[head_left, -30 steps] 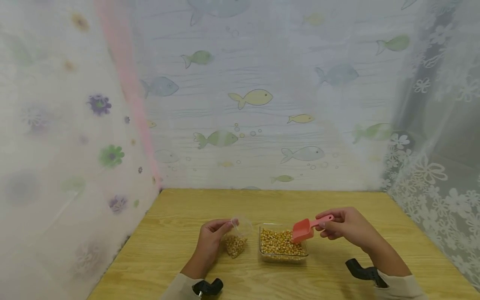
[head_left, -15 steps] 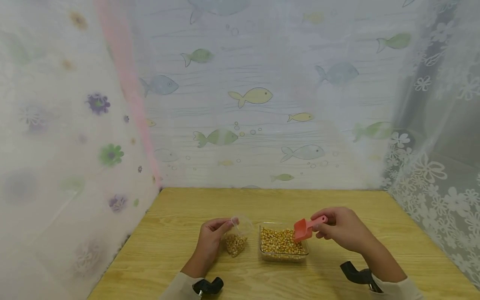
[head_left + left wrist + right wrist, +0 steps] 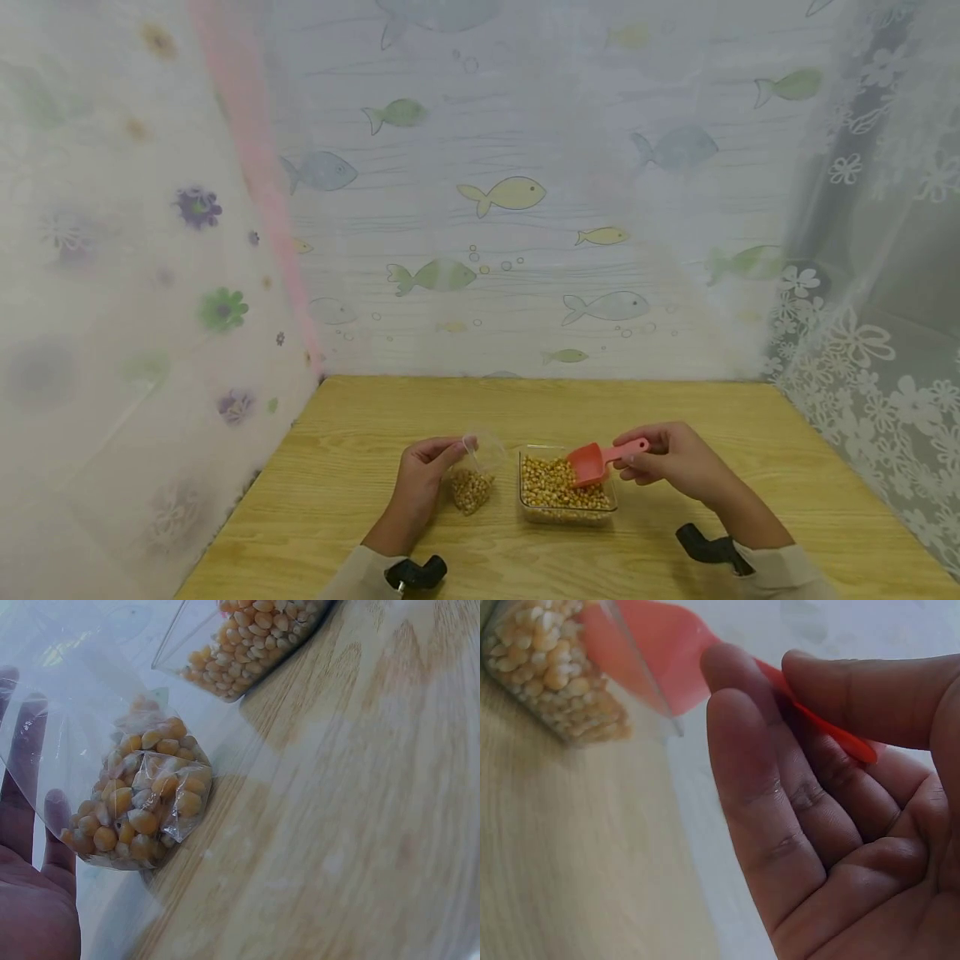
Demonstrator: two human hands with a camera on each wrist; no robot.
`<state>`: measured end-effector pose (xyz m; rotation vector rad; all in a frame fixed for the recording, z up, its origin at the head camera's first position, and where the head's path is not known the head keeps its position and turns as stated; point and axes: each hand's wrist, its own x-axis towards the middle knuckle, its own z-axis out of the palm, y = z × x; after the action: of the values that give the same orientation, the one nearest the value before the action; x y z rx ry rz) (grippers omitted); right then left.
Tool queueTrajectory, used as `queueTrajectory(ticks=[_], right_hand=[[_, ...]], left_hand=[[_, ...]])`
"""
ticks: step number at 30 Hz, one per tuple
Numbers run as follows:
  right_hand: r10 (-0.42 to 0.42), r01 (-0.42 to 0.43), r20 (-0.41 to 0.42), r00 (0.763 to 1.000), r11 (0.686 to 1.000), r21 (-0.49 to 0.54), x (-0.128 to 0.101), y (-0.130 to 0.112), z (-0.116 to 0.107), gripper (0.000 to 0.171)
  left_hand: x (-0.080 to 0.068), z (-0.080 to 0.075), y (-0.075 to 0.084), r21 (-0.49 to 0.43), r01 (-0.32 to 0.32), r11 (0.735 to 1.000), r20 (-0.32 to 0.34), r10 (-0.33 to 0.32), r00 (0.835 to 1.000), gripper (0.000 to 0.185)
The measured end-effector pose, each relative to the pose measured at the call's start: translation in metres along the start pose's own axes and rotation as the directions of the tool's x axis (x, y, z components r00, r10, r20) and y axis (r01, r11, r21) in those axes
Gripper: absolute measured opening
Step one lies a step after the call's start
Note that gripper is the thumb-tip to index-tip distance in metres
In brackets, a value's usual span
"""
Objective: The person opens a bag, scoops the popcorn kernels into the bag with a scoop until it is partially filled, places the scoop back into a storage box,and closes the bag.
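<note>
In the head view my left hand (image 3: 420, 483) pinches the top edge of a clear plastic bag (image 3: 486, 452) by its open mouth. Yellow corn kernels (image 3: 139, 802) fill the bottom of the bag, which rests on the table in the left wrist view. To the right of the bag stands a clear rectangular container (image 3: 567, 518) of corn kernels (image 3: 546, 479). My right hand (image 3: 678, 462) grips the handle of a pink scoop (image 3: 588, 465) between thumb and fingers. The scoop's head lies over the container's right part, its lower edge at the kernels.
The wood-grain table (image 3: 405, 408) carries the bag and the container. A fish-printed curtain (image 3: 517, 275) hangs behind it, with flower-printed curtains (image 3: 135, 333) on the sides. A black wrist mount (image 3: 416, 573) sits on each sleeve.
The right hand has moved left and slightly down, carrying the scoop from the container's right edge further in over the kernels. The left hand and bag have stayed in place.
</note>
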<state>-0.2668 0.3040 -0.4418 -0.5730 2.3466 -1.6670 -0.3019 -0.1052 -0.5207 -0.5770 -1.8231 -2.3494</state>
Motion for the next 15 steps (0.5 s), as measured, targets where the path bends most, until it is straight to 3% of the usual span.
queueTrajectory(ticks=[6,15], right_hand=[[0.02,-0.02,0.001,1.0,0.997,0.078,0.004,0.016,-0.002,0.048],[-0.031,0.024,0.062,0.998,0.994,0.106,0.002,0.028,-0.006,0.044]], left_hand=[[-0.001,0.001,0.001,-0.019,0.004,1.0,-0.013,-0.004,1.0,0.019],[-0.001,0.001,0.0,-0.02,0.006,1.0,-0.017,-0.007,1.0,0.019]])
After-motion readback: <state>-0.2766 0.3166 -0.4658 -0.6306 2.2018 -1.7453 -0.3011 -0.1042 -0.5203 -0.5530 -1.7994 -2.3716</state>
